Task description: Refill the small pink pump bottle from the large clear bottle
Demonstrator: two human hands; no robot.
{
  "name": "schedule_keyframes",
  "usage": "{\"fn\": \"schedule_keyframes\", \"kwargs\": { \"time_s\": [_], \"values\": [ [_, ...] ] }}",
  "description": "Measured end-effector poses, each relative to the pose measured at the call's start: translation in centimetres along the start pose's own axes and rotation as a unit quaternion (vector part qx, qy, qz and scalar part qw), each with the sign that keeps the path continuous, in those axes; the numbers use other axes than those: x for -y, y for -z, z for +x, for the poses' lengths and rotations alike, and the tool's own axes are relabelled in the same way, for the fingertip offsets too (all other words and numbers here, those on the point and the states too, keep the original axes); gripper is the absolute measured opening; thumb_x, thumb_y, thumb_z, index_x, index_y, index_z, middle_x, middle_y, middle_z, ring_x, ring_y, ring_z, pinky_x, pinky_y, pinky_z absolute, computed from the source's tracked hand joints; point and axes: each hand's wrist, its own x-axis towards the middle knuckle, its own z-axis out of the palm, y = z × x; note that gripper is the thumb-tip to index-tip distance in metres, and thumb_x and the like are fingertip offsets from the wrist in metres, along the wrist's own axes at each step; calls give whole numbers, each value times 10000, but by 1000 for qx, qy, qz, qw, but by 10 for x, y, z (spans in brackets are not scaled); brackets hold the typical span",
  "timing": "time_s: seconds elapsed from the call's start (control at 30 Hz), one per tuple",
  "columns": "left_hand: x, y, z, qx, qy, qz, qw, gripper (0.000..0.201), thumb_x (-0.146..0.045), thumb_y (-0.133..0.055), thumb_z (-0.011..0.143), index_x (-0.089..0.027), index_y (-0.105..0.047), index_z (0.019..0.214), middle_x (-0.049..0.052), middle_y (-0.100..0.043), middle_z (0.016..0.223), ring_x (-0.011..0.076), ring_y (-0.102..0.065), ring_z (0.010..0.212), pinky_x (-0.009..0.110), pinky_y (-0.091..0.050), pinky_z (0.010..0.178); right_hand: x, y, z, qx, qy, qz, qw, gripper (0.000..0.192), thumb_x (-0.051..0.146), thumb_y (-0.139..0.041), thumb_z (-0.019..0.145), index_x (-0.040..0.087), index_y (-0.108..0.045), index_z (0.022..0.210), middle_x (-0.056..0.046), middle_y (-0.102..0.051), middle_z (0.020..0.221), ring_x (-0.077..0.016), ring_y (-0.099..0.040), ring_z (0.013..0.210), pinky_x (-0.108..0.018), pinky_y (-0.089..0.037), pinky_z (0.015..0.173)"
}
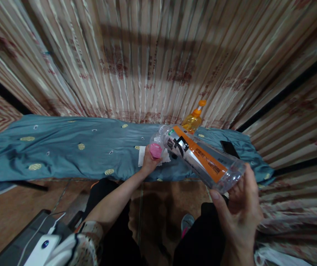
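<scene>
Right hand tilts clear bottle above blue bedcover, striped curtains behind.

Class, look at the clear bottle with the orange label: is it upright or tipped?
Tipped. The clear bottle lies nearly on its side, base in the right hand, neck pointing toward the left hand, which holds a pink cap.

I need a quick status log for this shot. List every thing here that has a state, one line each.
Clear plastic bottle with orange label: empty-looking, tilted on its side, base held in right hand.
Pink round cap: at the bottle's mouth, gripped by left hand; on or off cannot be told.
Orange-capped bottle of yellow liquid: upright, capped, on the blue cloth.
White tissue: lying crumpled on the cloth.
Black phone: lying flat, screen dark.
</scene>
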Motion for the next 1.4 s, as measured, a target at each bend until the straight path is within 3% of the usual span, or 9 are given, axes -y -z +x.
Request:
{"fn": "schedule_keyframes", "kwargs": {
  "time_s": [0.77,1.0,1.4],
  "values": [
    [-1,0,1,2,-4,-2,1000,801,-142,-943,504,-240,-550,1194,43,-643,1148,292,-659,1124,483,-532,1081,0,-2,0,1,-8,-3,1000,1047,415,-897,848,262,-338,1720,-211,-456,1717,-391,-507,1565,-654,-416,1265],
    [1,2,1,3,-12,-3,1000,780,-161,-929,532,-236,-559,1215,49,-637,1170,297,-650,1171,484,-518,1107,0,-2,0,-1,9,14,1000,1010,323,-910,844,273,-383,1704,-212,-494,1689,-401,-525,1551,-680,-409,1260],
    [-6,1,0,4,4,-22,1000,827,-100,-944,497,-216,-559,1220,45,-637,1153,283,-649,1127,464,-516,1093,-2,-3,-1,-2,19,8,1000,985,329,-896,864,294,-383,1703,-192,-484,1702,-397,-511,1563,-690,-401,1266]
  ]
}}
